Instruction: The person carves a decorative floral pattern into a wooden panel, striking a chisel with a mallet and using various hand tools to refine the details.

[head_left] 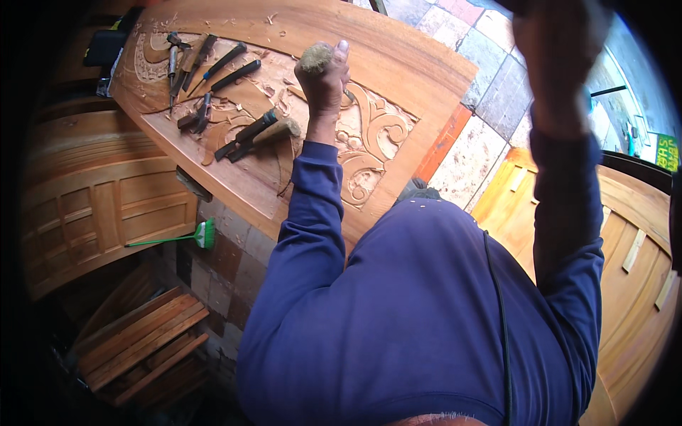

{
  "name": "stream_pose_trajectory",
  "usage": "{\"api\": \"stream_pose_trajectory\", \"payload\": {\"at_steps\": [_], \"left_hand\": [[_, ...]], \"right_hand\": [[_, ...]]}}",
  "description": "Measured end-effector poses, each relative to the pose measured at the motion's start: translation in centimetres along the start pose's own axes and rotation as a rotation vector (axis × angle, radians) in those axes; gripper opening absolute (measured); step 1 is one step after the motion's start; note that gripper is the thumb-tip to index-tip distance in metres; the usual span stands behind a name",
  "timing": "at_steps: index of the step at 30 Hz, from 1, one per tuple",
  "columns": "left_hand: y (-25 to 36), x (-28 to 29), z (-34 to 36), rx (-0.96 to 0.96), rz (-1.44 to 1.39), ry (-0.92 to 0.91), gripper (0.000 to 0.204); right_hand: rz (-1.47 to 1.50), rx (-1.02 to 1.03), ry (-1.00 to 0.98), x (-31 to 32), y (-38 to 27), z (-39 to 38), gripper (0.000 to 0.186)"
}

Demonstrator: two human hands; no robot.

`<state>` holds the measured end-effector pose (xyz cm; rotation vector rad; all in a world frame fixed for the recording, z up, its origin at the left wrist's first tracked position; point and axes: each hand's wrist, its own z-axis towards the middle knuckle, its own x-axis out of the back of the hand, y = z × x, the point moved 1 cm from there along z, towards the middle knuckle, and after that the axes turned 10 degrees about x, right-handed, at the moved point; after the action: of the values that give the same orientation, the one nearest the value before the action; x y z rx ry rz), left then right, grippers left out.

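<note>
My right hand (561, 60) is raised high, perhaps for reach or force; my left hand (325, 84) is clenched around a frayed-ended handle (316, 58), thumb up beside it, probably to steady the tool over the carved wooden panel (408, 55) lying before me. Loose hand tools (237, 75) lie to the left, seemingly within reach yet off the scrollwork (376, 129) beside my fist. The upper edge cuts off my blurred right hand, so I can't tell its grip; my fist hides the tool's lower end.
</note>
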<state>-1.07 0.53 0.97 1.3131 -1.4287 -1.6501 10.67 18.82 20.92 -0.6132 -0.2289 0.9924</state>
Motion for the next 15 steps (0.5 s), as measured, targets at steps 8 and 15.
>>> {"api": "stream_pose_trajectory", "payload": {"at_steps": [8, 15], "left_hand": [[-2.6, 0.5, 0.2, 0.007, 0.044, -0.089, 0.018], [-2.2, 0.6, 0.8, -0.43, 0.551, 0.089, 0.017]], "right_hand": [[-0.815, 0.253, -1.017, 2.1, 6.3, -7.0, 0.078], [-0.758, 0.054, -0.772, 3.7, 6.3, -10.5, 0.078]]}}
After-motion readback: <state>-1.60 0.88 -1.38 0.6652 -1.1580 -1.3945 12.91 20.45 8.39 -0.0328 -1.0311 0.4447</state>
